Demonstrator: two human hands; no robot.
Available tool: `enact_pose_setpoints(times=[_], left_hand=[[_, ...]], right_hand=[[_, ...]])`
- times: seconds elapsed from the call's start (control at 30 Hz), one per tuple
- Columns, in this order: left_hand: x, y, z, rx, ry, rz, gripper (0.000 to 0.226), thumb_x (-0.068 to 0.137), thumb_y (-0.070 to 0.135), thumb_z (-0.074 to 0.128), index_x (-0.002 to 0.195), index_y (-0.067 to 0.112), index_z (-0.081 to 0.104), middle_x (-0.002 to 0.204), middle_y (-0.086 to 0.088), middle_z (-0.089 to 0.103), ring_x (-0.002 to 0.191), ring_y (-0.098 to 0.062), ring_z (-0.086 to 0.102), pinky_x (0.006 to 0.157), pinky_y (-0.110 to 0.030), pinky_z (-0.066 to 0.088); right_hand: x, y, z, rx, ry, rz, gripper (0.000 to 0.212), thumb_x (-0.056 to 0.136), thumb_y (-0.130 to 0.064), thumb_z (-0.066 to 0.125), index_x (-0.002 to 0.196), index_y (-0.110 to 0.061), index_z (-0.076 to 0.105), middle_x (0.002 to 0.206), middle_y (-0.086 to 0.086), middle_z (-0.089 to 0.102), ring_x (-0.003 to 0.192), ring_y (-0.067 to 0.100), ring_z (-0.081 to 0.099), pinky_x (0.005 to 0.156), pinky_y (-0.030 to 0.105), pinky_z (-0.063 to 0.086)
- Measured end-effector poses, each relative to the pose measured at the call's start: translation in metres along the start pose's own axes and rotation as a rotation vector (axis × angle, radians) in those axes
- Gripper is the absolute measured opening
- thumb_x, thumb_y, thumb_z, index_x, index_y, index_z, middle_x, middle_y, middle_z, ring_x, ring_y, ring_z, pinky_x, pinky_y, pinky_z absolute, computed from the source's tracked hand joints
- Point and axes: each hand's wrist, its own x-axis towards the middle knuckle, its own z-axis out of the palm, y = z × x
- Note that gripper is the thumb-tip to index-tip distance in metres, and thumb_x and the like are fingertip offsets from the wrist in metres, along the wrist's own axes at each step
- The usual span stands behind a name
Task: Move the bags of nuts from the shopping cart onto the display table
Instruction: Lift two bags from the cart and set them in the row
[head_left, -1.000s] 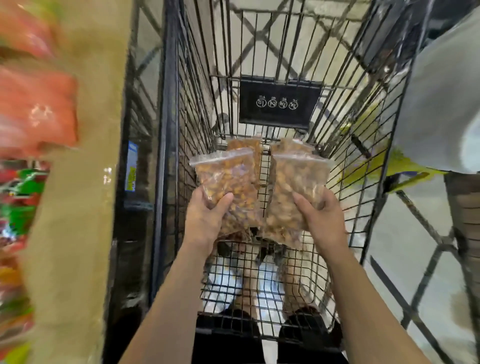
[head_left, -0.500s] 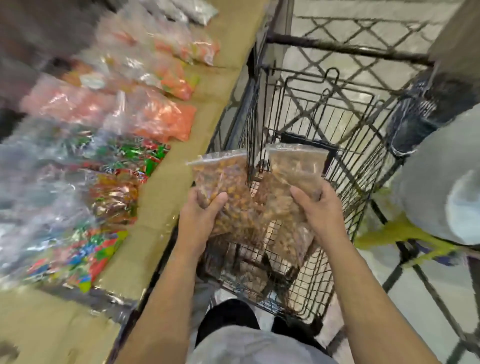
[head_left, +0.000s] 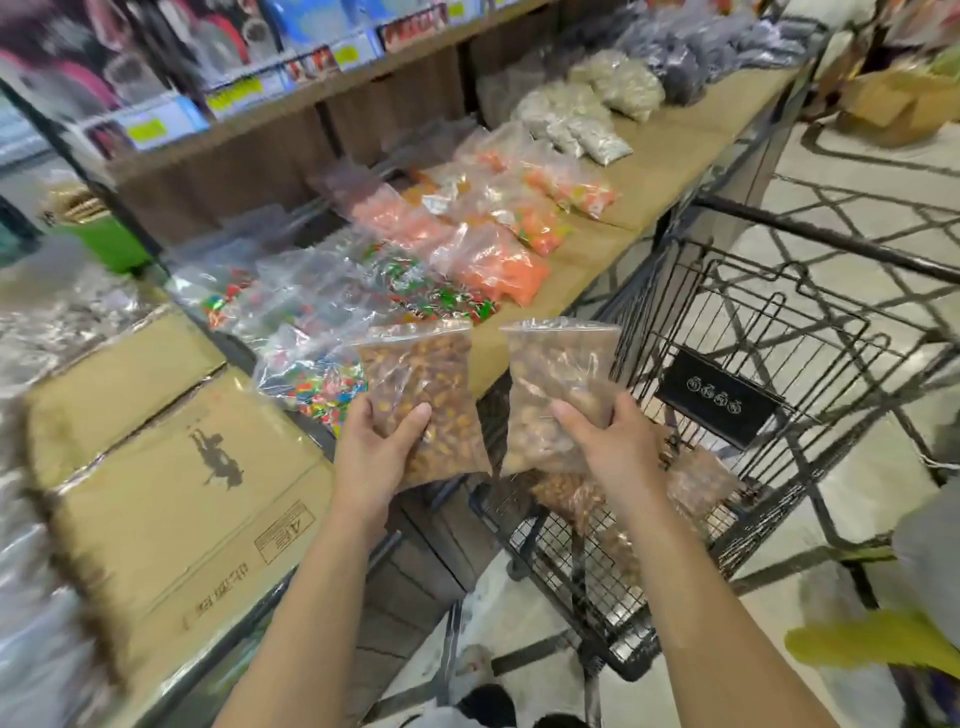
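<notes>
The left hand (head_left: 382, 452) grips a clear plastic bag of golden-brown nuts (head_left: 421, 379), and the right hand (head_left: 618, 447) grips a clear plastic bag of paler nuts (head_left: 561, 369). Both bags are held upright in the air, between the brown-covered worktop (head_left: 660, 171) and the black wire shopping cart (head_left: 719, 397).

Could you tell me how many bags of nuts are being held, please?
2: darker bag in the left hand, paler bag in the right hand; more bags lie partly hidden in the cart.

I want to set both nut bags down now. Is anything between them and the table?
Nothing visible blocks them. The left bag and right bag are held out of the cart, beside the table. Candy bags cover the nearest spot; cardboard is bare.
</notes>
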Motion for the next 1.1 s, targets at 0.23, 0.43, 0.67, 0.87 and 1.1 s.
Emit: enact_pose_setpoints(times=[0.23,0.43,0.67,0.87,1.1], left_hand=[[-0.028,0.013,-0.091,-0.063,0.216,-0.004,0.018,0.095,0.016,0.079,0.107,0.022,0.066,0.094,0.009,0.081,0.090,-0.018,0.079,0.072,-0.033,0.066],[-0.051,0.003,-0.175,-0.118,0.382,-0.010,0.023,0.094,0.017,0.080,0.113,0.021,0.067,0.107,-0.001,0.080,0.098,-0.024,0.079,0.077,-0.044,0.067],[-0.078,-0.012,-0.272,-0.144,0.447,-0.033,0.031,0.092,0.029,0.083,0.118,0.023,0.067,0.112,-0.005,0.080,0.101,-0.030,0.079,0.083,-0.055,0.066],[-0.096,-0.020,-0.342,-0.144,0.489,-0.005,0.037,0.091,0.031,0.084,0.117,0.016,0.064,0.113,-0.009,0.078,0.100,-0.027,0.079,0.086,-0.053,0.065],[-0.096,-0.029,-0.395,-0.190,0.533,0.005,0.053,0.086,0.040,0.087,0.127,0.016,0.062,0.122,-0.005,0.077,0.105,-0.021,0.078,0.087,-0.044,0.066]], right_hand=[[-0.018,-0.034,0.071,0.041,-0.229,-0.076,0.044,0.094,-0.038,0.081,0.131,-0.031,0.058,0.118,-0.027,0.062,0.110,-0.004,0.062,0.086,0.012,0.046],[-0.048,-0.059,0.141,0.070,-0.347,-0.130,0.083,0.078,-0.064,0.085,0.144,-0.021,0.060,0.136,-0.007,0.070,0.130,0.016,0.064,0.111,0.047,0.052],[-0.095,-0.077,0.222,0.103,-0.460,-0.167,0.087,0.070,-0.069,0.089,0.140,-0.026,0.062,0.135,-0.007,0.072,0.129,0.019,0.066,0.111,0.054,0.053],[-0.128,-0.091,0.279,0.048,-0.498,-0.202,0.045,0.091,-0.036,0.085,0.131,-0.025,0.068,0.125,-0.006,0.074,0.120,0.015,0.069,0.104,0.046,0.057],[-0.139,-0.098,0.335,0.025,-0.518,-0.235,0.034,0.093,-0.032,0.083,0.123,-0.023,0.068,0.117,-0.005,0.072,0.110,0.012,0.069,0.084,0.028,0.054]])
